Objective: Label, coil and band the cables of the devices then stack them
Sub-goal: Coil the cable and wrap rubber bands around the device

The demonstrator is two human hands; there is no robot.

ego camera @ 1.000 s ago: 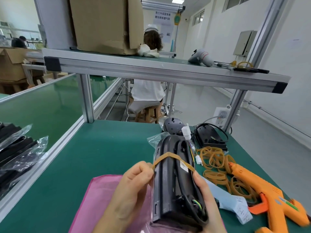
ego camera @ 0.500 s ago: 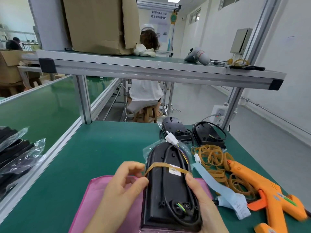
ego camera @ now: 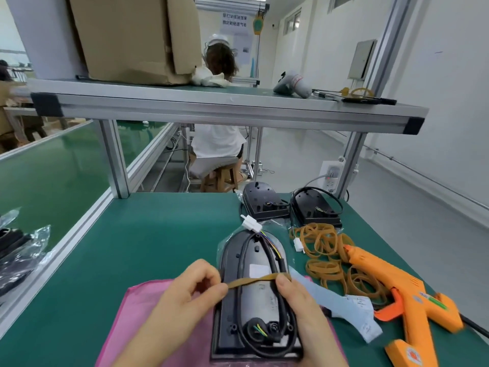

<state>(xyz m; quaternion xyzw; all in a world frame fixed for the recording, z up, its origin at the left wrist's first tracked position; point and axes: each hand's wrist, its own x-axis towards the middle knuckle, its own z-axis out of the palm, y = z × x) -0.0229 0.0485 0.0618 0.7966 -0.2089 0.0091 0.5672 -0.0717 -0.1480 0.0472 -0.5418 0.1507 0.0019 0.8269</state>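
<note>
Both hands work one tan rubber band (ego camera: 254, 279) across the flat black plastic device (ego camera: 255, 295) on the pink cloth (ego camera: 158, 327): left hand (ego camera: 190, 295) pinching it taut, right hand (ego camera: 299, 308) gripping the device's edge, apparently to pin the coiled black cable (ego camera: 275, 266).

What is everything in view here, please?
Black plastic device with coiled cable: one, black, on the pink sheet.
Tan rubber band: one, tan, stretched across that device.
Other black devices: two, black, far edge of the green bench.
Loose tan rubber bands: a pile, tan, right of the held device.
Orange plastic glue gun: one, orange, bench's right side.
Pale blue label strip: one, blue, between device and glue gun.
Brown cardboard box: one, brown, upper shelf.
Left hand: one, pinching the band's left end.
Right hand: one, gripping the device, thumb on the band.
</note>
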